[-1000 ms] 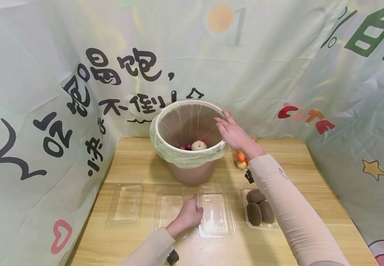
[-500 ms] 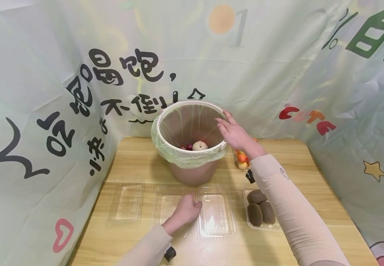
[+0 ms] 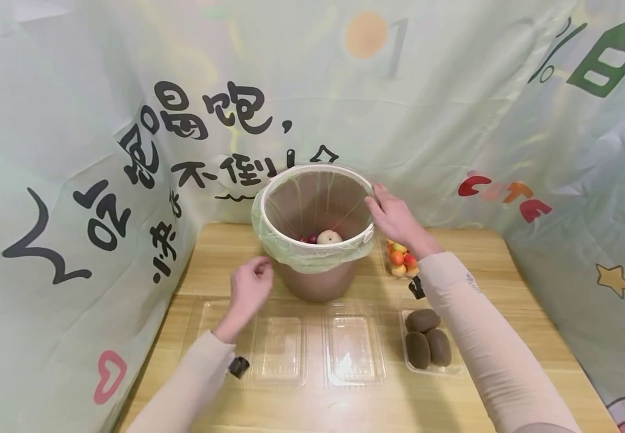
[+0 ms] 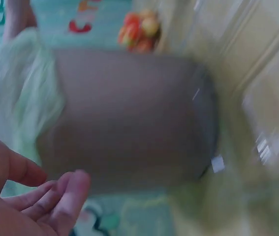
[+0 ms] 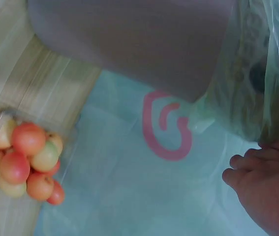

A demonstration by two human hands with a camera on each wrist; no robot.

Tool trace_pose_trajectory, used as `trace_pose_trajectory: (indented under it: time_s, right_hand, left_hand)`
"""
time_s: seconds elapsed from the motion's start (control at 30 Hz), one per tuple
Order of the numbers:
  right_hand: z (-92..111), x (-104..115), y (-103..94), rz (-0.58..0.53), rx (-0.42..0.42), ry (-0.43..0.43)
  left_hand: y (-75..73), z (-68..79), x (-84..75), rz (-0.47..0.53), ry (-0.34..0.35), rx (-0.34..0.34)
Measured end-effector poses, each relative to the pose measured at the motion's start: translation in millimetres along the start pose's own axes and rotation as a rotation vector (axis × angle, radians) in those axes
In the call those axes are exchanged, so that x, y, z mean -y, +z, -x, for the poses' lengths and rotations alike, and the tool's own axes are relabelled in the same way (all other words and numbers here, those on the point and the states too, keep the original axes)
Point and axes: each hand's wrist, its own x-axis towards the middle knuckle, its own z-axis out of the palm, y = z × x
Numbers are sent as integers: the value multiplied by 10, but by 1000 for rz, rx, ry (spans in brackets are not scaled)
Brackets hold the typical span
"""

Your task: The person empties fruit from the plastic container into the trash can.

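A brown bin point(image 3: 318, 282) with a white rim stands upright at the back, lined with a thin green plastic bag point(image 3: 312, 258). A pale round fruit point(image 3: 329, 237) and some small dark red fruit point(image 3: 312, 239) lie inside. My right hand point(image 3: 396, 219) holds the bin's right rim; in the right wrist view its fingertips lie outside against the bag. My left hand point(image 3: 250, 285) hovers at the bin's left side, fingers loosely bent and holding nothing. In the left wrist view its fingers point(image 4: 75, 191) are beside the bin wall, seemingly apart from it.
Clear plastic boxes stand in front of the bin: one point(image 3: 354, 343) at the middle, one point(image 3: 279, 352) left of it, another partly behind the left arm. Kiwis point(image 3: 417, 349) fill a box at right. Small red-yellow fruit point(image 3: 397, 258) sits behind it. Printed cloth walls enclose the table.
My left hand has moved from between the clear boxes up and left to the bin's left side. My right hand stays at the rim, its fingers slightly shifted.
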Motion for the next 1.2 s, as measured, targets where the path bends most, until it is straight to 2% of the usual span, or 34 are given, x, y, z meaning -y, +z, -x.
trace_pose_trajectory:
  time_s: [0.13,0.3,0.47,0.6,0.77,0.93,1.2]
  right_hand:
    - [93,-120,-94,1,-64,17]
    - [201,-350,-144,-35,-231,28]
    - [312,-606,-151,-53,-368,53]
    - [416,-808,-116,-61,-363,88]
    - [535,-1057,-60,-83,-318,165]
    - [628,-1245,-16,-84,-306,211]
    - [725,-1508,69,-73,-271,235]
  left_hand:
    - [-256,-310,-104,-59,-10,-78]
    - [-457,-648,-289,-54,-23,-115]
    - [-482,-911,-493,-12,18,-84]
    - [-419,-1081,-592,-53,85,-54]
    - [-329,-1251,-668,-113,140,41]
    - [-250,-1373,-663,-205,209,157]
    - [-167,-1436,-608,-417,163,364]
